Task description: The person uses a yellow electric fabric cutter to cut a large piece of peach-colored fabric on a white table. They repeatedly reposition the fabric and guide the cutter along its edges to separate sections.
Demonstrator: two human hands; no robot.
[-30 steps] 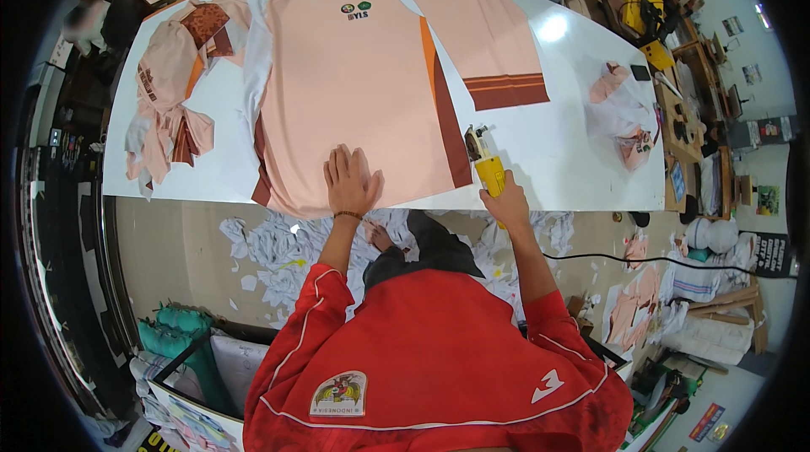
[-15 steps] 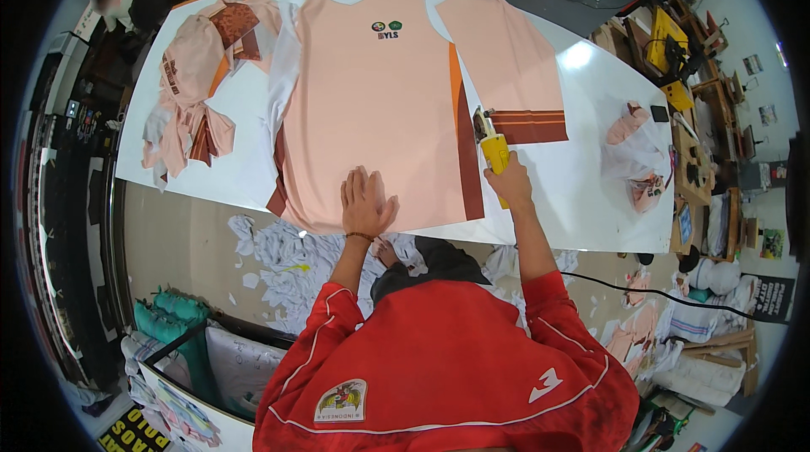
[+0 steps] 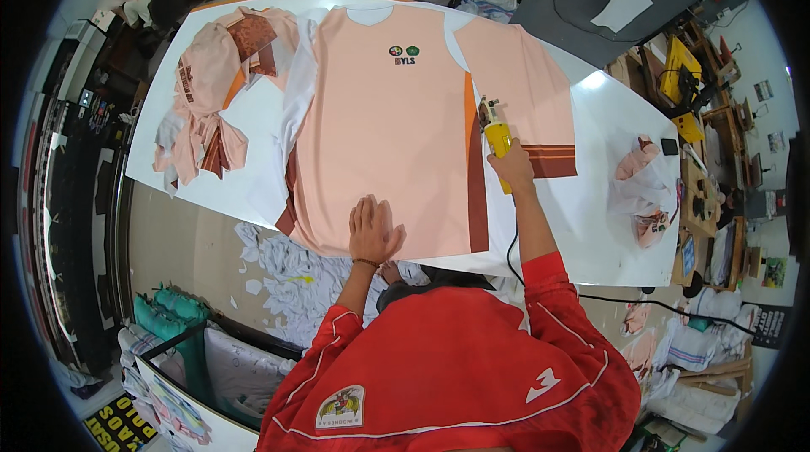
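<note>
Spread across the white table [image 3: 607, 224] lies a peach shirt panel [image 3: 396, 140] with an orange and maroon strip down its right side. My left hand [image 3: 374, 231] rests flat on the panel near its lower edge, fingers stretched out. With my right hand [image 3: 513, 167] I grip a yellow electric fabric cutter [image 3: 499, 137], its metal head [image 3: 487, 112] at the panel's right edge. Just right of the cutter is a peach sleeve piece [image 3: 527, 94] with a maroon striped cuff. The cutter's blade is too small to make out.
A heap of peach and maroon cut cloth [image 3: 211, 81] lies at the table's left. On the right are a scrap bundle [image 3: 639, 191] and a black cable [image 3: 641, 299]. White scraps [image 3: 295, 275] cover the floor below. A person [image 3: 139, 1] sits at the far left.
The cutter in my right hand has moved farther up along the panel's right edge. My left hand stays flat near the hem. The whole view has shifted slightly.
</note>
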